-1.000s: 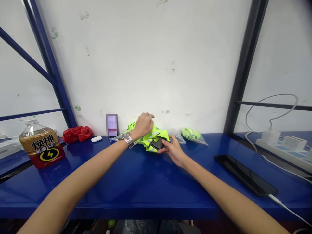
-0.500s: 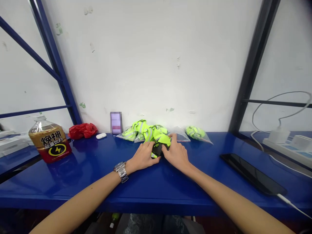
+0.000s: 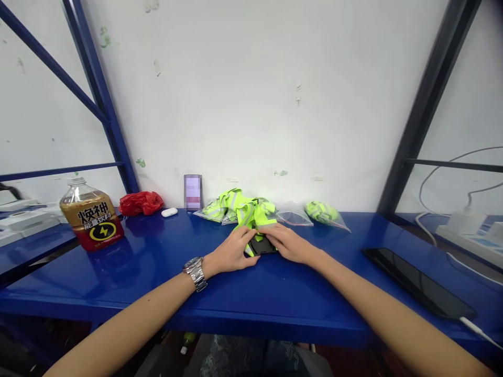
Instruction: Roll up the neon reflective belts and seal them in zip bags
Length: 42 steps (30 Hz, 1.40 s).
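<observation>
A fluorescent yellow-green strap with silvery reflective stripes lies bunched in the middle of the blue table. At its near end is a flat black plastic piece, perhaps a buckle. My left hand, below a metal wristwatch, curls round the left side of that end, with its thumb pointing along the near edge. From the right, my right hand lays its closed fingers over the strap and the black piece's right side. Its fingertips press on the yellow webbing, and its thumb is mostly hidden.
Behind lie clear bags, one holding a rolled yellow strap. At left stand a drink bottle, a red plastic bag, a white case and a propped phone. A black phone charges at right near a power strip.
My right hand has turned flatter, its fingers now laid across the strap instead of the index finger pointing up. More of the black piece shows. The view has shifted slightly.
</observation>
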Motion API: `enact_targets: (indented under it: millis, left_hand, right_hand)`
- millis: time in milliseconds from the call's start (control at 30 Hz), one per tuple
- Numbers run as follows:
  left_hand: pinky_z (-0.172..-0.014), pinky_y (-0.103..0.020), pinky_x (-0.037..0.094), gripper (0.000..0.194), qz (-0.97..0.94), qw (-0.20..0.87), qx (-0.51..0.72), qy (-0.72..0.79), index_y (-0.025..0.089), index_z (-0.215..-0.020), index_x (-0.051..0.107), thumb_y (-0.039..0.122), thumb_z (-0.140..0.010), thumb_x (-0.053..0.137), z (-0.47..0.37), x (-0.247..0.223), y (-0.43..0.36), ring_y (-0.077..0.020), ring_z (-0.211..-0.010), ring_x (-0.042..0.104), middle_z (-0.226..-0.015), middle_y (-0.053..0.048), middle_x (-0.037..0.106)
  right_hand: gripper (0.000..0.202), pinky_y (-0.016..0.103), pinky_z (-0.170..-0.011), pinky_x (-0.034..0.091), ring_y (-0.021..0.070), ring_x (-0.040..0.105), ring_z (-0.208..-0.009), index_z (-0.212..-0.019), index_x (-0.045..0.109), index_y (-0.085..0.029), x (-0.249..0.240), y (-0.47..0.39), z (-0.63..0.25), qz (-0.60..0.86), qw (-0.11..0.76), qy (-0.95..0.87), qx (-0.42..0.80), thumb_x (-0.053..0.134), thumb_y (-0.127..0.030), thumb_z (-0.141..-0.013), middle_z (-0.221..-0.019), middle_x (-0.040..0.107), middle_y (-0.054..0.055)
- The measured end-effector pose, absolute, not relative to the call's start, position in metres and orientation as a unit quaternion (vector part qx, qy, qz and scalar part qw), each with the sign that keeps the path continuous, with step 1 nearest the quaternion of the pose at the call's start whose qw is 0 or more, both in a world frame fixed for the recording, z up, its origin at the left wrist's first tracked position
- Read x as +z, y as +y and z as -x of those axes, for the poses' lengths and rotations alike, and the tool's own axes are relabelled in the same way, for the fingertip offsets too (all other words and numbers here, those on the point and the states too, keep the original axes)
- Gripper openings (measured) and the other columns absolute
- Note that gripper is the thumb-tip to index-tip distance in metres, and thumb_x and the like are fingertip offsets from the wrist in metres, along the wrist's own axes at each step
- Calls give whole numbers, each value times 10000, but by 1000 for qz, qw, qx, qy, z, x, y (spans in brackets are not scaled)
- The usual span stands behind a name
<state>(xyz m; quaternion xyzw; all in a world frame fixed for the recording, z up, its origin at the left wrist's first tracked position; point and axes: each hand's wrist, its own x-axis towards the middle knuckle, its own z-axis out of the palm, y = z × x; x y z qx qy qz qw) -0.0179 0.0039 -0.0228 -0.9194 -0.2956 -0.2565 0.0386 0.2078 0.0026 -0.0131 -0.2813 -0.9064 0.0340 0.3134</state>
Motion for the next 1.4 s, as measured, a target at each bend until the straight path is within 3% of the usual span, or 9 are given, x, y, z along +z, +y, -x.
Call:
enact_targets:
  millis: [200,333,467,600,767,967,1400]
  left_hand:
    - [-958,-435,427,591,915,65,-263,-300,179,-1294,417,347,-775,644,18,-19,-2,-294,-1081,512,-1162,-146,509]
    - [-934,-433,440,602,911,56,-267,-311,183,-1308,415,344,-777,649,19,-16,-3,-289,-1065,521,-1175,-148,518]
    - [-965,-433,424,610,913,45,-277,-295,181,-1311,423,328,-769,661,20,-14,-4,-290,-1105,505,-1186,-144,519]
    - [-997,-407,412,617,917,21,-289,-274,193,-1321,425,340,-772,664,21,-13,-3,-273,-1135,503,-1213,-136,520]
    - [-994,-424,423,690,897,13,-301,-324,184,-1352,397,395,-757,675,21,-17,6,-290,-1153,519,-1236,-148,541]
    - [-1017,-423,404,681,893,21,-309,-325,190,-1341,384,353,-745,670,22,-16,6,-290,-1185,514,-1286,-137,539]
    - [-1012,-458,372,664,912,34,-272,-305,188,-1328,339,360,-770,654,20,-9,0,-299,-1171,519,-1295,-153,529]
  right_hand:
    - [317,356,-714,476,208,621,-713,-1049,661,-225,-18,15,-222,410,410,-809,90,386,-322,-924,-867,713,44]
    - [345,337,-702,444,203,599,-705,-1119,621,-195,-18,16,-229,441,405,-800,47,360,-295,-917,-908,697,64]
    - [314,306,-625,427,184,557,-614,-1077,614,-188,-19,23,-225,450,423,-780,97,379,-297,-900,-746,661,25]
    - [262,358,-747,457,225,601,-818,-945,663,-198,-17,27,-221,456,446,-765,83,426,-279,-870,-905,682,59]
    - [374,452,-935,399,285,508,-1070,-1189,568,-180,-10,2,-214,401,484,-770,-112,511,-305,-841,-1126,582,136]
    - [355,522,-1018,303,353,392,-1215,-1089,619,-198,-7,-23,-190,332,317,-866,-199,596,-311,-754,-1261,517,149]
    - [240,455,-931,380,285,441,-1120,-954,593,-206,-11,-9,-196,322,306,-887,-123,629,-234,-718,-1183,521,116]
